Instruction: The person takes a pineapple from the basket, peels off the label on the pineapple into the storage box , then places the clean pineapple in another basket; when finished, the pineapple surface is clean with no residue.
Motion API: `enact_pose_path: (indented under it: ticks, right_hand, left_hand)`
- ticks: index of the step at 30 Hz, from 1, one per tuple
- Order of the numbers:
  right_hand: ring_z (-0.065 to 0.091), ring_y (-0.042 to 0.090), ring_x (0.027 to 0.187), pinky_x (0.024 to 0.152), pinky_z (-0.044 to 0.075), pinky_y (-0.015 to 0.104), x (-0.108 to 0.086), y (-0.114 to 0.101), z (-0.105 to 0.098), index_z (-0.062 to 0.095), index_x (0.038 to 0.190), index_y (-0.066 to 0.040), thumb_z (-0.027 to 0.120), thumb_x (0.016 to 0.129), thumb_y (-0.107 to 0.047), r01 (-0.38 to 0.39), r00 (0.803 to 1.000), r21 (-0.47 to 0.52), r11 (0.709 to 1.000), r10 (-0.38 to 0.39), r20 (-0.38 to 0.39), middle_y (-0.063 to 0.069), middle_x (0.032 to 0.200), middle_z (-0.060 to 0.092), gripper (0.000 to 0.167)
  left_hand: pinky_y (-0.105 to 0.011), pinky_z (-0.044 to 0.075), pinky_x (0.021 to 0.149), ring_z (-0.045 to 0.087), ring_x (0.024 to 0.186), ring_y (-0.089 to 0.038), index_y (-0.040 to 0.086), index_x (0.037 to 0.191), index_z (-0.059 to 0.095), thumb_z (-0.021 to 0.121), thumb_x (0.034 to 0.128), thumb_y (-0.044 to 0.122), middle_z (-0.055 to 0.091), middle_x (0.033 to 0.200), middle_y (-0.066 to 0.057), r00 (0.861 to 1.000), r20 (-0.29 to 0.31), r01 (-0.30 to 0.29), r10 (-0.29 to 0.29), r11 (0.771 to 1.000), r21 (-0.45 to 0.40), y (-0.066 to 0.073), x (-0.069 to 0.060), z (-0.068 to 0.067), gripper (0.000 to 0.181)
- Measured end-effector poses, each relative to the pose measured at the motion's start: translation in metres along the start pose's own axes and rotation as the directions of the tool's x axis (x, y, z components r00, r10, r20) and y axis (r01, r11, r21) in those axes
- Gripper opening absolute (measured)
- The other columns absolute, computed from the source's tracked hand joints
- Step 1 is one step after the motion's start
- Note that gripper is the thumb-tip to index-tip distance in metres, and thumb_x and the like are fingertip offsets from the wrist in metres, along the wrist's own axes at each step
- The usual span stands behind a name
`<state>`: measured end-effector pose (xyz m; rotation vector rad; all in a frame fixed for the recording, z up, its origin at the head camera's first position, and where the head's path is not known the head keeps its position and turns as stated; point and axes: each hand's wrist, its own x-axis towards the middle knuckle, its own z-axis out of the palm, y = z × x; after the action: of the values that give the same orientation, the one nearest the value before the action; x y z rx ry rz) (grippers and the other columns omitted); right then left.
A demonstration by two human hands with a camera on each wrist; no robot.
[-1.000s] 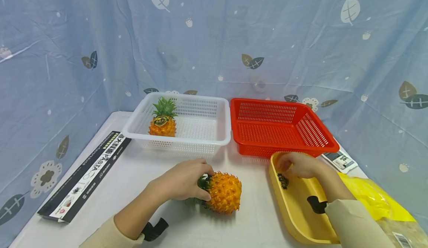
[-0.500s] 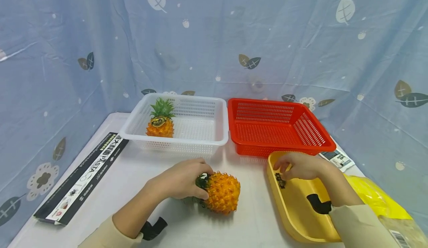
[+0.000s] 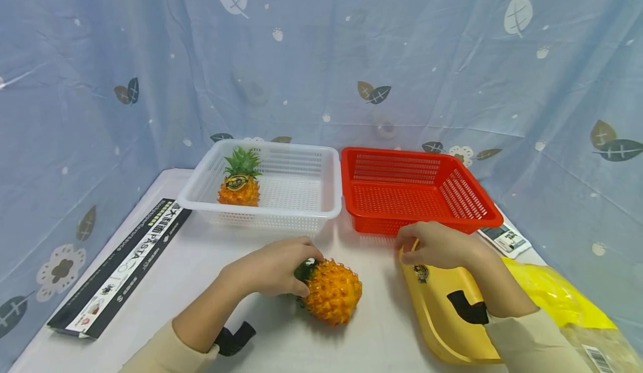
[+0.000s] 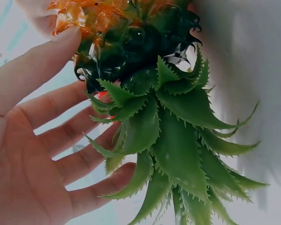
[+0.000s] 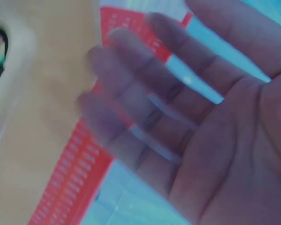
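At six o'clock on my remote head feed, the left hand grips an orange pineapple near its crown. White table leaves a lane to the yellow tub between four and five, the right hand's loose, extended fingers at its far corner; the red basket's edge crowds just beyond.

Left hand grips; right hand is relaxed.
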<state>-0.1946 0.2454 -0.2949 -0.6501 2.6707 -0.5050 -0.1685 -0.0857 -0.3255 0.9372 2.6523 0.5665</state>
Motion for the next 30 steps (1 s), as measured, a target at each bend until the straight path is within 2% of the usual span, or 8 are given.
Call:
enact_pose_path:
  ticks: [4, 7, 12, 16, 18, 24, 30]
  right_hand:
    - [0.065, 0.014, 0.095, 0.074, 0.057, 0.028, 0.006, -0.01, 0.007, 0.073, 0.114, -0.022, 0.077, 0.092, -0.027, 0.093, 0.996, 0.093, 0.991, -0.094, 0.009, -0.005, 0.107, 0.071, 0.023]
    - [0.067, 0.017, 0.102, 0.08, 0.058, 0.029, 0.012, -0.018, 0.015, 0.071, 0.123, -0.021, 0.077, 0.091, -0.028, 0.119, 0.991, 0.151, 0.981, -0.126, 0.042, -0.001, 0.115, 0.071, 0.033]
    - [0.065, 0.03, 0.121, 0.095, 0.059, 0.043, 0.022, -0.034, 0.031, 0.063, 0.138, -0.015, 0.078, 0.09, -0.025, 0.186, 0.975, 0.238, 0.953, -0.21, 0.079, 0.007, 0.135, 0.066, 0.051]
    - [0.064, 0.03, 0.125, 0.097, 0.058, 0.051, 0.026, -0.042, 0.039, 0.058, 0.143, -0.012, 0.078, 0.089, -0.023, 0.233, 0.961, 0.269, 0.934, -0.264, 0.084, 0.006, 0.139, 0.064, 0.058]
    - [0.066, 0.028, 0.122, 0.096, 0.059, 0.047, 0.028, -0.045, 0.041, 0.059, 0.142, -0.013, 0.079, 0.088, -0.023, 0.241, 0.959, 0.264, 0.934, -0.271, 0.085, 0.003, 0.138, 0.064, 0.058]
    - [0.068, 0.017, 0.107, 0.085, 0.059, 0.025, 0.031, -0.048, 0.042, 0.06, 0.14, -0.015, 0.082, 0.085, -0.02, 0.254, 0.951, 0.228, 0.94, -0.286, 0.116, -0.001, 0.126, 0.066, 0.059]
    - [0.069, 0.011, 0.094, 0.08, 0.059, 0.022, 0.033, -0.05, 0.041, 0.052, 0.148, -0.017, 0.084, 0.082, -0.015, 0.22, 0.95, 0.223, 0.95, -0.26, 0.17, 0.001, 0.116, 0.064, 0.074]
  left_hand:
    - [-0.044, 0.047, 0.112, 0.058, 0.129, -0.023, 0.01, 0.136, 0.065, 0.086, 0.0841, 0.017, 0.061, 0.136, -0.004, 1.0, 0.011, -0.002, 0.002, 1.0, 0.005, -0.001, 0.001, -0.001, 0.057]
    - [-0.044, 0.048, 0.112, 0.059, 0.128, -0.023, 0.01, 0.136, 0.065, 0.086, 0.0835, 0.017, 0.062, 0.135, -0.004, 1.0, 0.012, -0.007, 0.007, 1.0, -0.001, -0.002, 0.002, -0.001, 0.057]
    - [-0.044, 0.049, 0.11, 0.06, 0.124, -0.023, 0.011, 0.135, 0.067, 0.087, 0.082, 0.018, 0.063, 0.131, -0.003, 1.0, 0.005, -0.019, 0.02, 1.0, -0.018, -0.005, 0.004, -0.001, 0.057]
    - [-0.044, 0.05, 0.109, 0.061, 0.123, -0.023, 0.011, 0.134, 0.067, 0.088, 0.0816, 0.019, 0.064, 0.13, -0.003, 0.999, -0.005, -0.037, 0.037, 0.999, -0.022, -0.009, 0.005, 0.0, 0.057]
    - [-0.045, 0.05, 0.108, 0.061, 0.122, -0.023, 0.011, 0.134, 0.067, 0.088, 0.0815, 0.02, 0.064, 0.13, -0.004, 0.999, -0.009, -0.043, 0.043, 0.999, -0.028, -0.01, 0.005, 0.0, 0.057]
    - [-0.046, 0.051, 0.107, 0.061, 0.12, -0.024, 0.01, 0.133, 0.068, 0.088, 0.0819, 0.019, 0.065, 0.129, -0.006, 0.997, -0.045, -0.057, 0.055, 0.997, -0.042, -0.013, 0.007, 0.002, 0.055]
    - [-0.048, 0.049, 0.11, 0.058, 0.125, -0.027, 0.008, 0.13, 0.071, 0.086, 0.0839, 0.018, 0.064, 0.132, -0.006, 0.986, -0.132, -0.102, 0.102, 0.995, 0.002, -0.013, 0.008, 0.006, 0.049]
